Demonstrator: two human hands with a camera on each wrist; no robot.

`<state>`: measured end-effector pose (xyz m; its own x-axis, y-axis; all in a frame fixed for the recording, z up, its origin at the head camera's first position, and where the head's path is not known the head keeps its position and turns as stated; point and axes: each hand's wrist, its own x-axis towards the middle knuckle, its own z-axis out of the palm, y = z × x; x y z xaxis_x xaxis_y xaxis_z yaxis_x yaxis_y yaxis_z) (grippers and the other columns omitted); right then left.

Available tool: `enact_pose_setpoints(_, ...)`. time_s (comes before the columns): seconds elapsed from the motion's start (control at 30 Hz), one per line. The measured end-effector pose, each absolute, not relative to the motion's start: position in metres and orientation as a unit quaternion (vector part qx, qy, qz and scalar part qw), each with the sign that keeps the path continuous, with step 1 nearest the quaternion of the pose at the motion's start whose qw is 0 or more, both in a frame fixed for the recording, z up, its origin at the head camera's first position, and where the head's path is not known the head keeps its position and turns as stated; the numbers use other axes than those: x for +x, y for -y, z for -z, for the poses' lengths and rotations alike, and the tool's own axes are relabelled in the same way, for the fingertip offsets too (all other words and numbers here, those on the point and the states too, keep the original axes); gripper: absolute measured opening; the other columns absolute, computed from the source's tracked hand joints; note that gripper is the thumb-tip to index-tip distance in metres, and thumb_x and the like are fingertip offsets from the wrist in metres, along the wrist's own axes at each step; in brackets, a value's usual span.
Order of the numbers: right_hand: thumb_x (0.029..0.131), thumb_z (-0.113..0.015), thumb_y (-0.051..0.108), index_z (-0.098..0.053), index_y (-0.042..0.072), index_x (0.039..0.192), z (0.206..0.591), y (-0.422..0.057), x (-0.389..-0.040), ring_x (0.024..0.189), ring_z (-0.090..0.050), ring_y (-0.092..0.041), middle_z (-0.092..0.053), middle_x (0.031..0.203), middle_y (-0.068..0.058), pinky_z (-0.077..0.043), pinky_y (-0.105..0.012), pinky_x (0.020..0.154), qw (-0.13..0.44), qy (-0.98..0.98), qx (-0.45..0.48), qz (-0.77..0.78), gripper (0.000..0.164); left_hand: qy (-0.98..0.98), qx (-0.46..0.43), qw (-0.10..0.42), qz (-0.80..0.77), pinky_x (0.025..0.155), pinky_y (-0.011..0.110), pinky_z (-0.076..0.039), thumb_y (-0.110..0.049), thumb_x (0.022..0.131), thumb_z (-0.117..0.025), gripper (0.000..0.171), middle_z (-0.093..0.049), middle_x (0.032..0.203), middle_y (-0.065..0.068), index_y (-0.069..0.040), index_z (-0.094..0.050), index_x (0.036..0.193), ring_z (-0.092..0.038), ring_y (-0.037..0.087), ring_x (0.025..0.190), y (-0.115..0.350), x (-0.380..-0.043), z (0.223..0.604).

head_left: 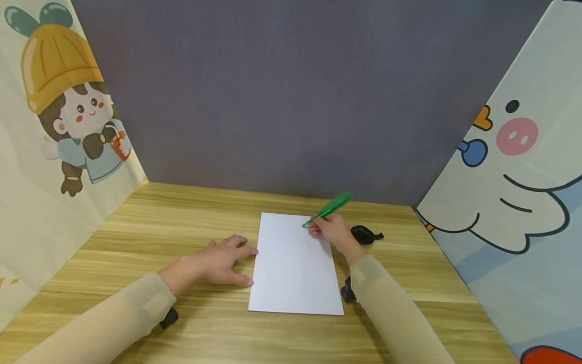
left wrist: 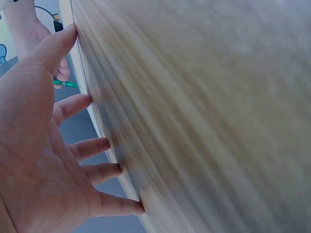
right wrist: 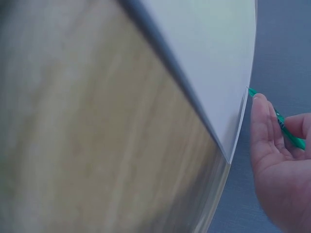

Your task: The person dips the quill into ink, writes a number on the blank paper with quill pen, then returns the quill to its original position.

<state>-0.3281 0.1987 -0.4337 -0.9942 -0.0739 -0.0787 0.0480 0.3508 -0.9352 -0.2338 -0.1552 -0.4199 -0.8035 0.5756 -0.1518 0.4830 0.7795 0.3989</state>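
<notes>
A white sheet of paper, blank as far as I can see, lies on the wood-grain table. Near its top right part, my right hand pinches a green pen with a feather-shaped top. The pen's tip points down and left at the paper; in the right wrist view the green pen sits between thumb and fingers. My left hand rests on the table with fingers spread, thumb and index tips at the paper's left edge. In the left wrist view the fingertips of my left hand touch the surface.
A black strapped object lies right of my right hand. Another dark object shows beside the right sleeve, partly hidden, and one under the left sleeve. A grey panel stands behind the table; cartoon-printed walls flank it.
</notes>
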Motion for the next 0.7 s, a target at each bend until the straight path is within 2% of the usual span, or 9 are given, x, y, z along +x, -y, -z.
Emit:
enact_pose_setpoints(0.37,0.116,-0.053,0.015,-0.069,-0.007,0.138,0.4329,-0.1964,-0.3279,0.098,-0.081,-0.02,-0.078,0.12,-0.024,-0.067,-0.032,0.087,0.048,-0.821,-0.004,0.569,0.035,-0.933,0.291,0.125,-0.17,0.117,0.094,-0.019,-0.069,0.092,-0.078,0.085,-0.034,0.174,0.024,-0.028,-0.052,0.162,-0.037,0.05,0.161,0.1552,-0.2357,0.4233)
enact_pose_setpoints(0.7,0.116,-0.054,0.016,-0.069,-0.005,0.138,0.4336,-0.1961,-0.3301,0.098,-0.081,-0.02,-0.078,0.12,-0.023,-0.067,-0.033,0.088,0.053,-0.822,-0.008,0.567,0.035,-0.934,0.288,0.127,-0.168,0.117,0.093,-0.019,-0.069,0.093,-0.078,0.085,-0.034,0.175,0.023,-0.029,-0.052,0.163,-0.037,0.048,0.161,0.1554,-0.2351,0.4223)
